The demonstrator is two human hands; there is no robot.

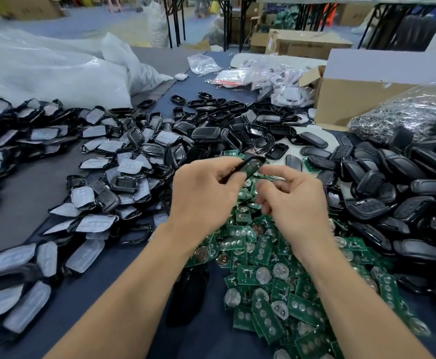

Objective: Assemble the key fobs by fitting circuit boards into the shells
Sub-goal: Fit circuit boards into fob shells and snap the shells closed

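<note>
My left hand [206, 193] pinches a black key fob shell [250, 165] and holds it tilted above the table. My right hand [292, 200] is just right of the shell with fingers curled, its fingertips near the shell's lower edge; whether it holds a board is hidden. Below both hands lies a heap of green circuit boards [271, 278] with round coin cells. Shells with white rubber pads [95, 177] are piled on the left. Black back covers [393, 182] are piled on the right.
Empty black frames [227, 117] spread across the middle back. Large white plastic bags [51, 71] lie at the back left. A cardboard box [354, 99] and a bag of metal key rings [403, 112] stand at the back right. Dark cloth [12, 193] covers the table.
</note>
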